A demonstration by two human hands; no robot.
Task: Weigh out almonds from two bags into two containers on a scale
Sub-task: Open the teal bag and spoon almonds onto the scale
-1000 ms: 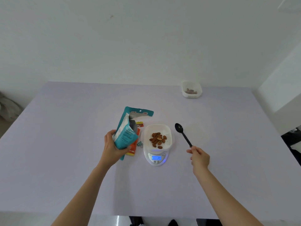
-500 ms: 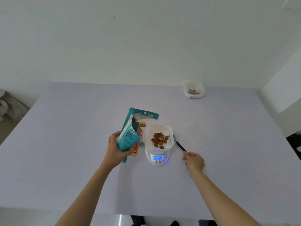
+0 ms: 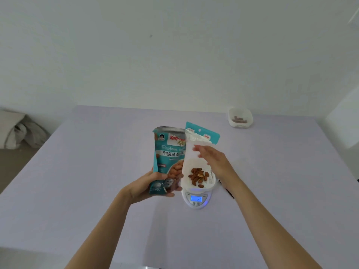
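My left hand point(image 3: 153, 184) grips the bottom of a teal roasted-almond bag point(image 3: 169, 154), held upright with its torn top open, just left of the scale. A white container point(image 3: 189, 167) with a small pile of almonds point(image 3: 198, 176) sits on the white scale point(image 3: 196, 199), whose blue display reads 20. My right hand point(image 3: 212, 159), blurred, hovers over the container's far side with fingers spread and nothing in it. A second teal-topped bag point(image 3: 203, 133) lies flat behind the scale. The black spoon point(image 3: 227, 191) lies right of the scale, mostly hidden by my right arm.
A second white container point(image 3: 240, 118) holding a few almonds stands near the table's far right edge. The lilac table point(image 3: 87, 181) meets a white wall at the back. Crumpled grey fabric point(image 3: 17, 131) lies on the floor to the left.
My right hand has put the spoon down beside the scale and risen over the container. My left hand has lifted the bag and turned its front toward me.
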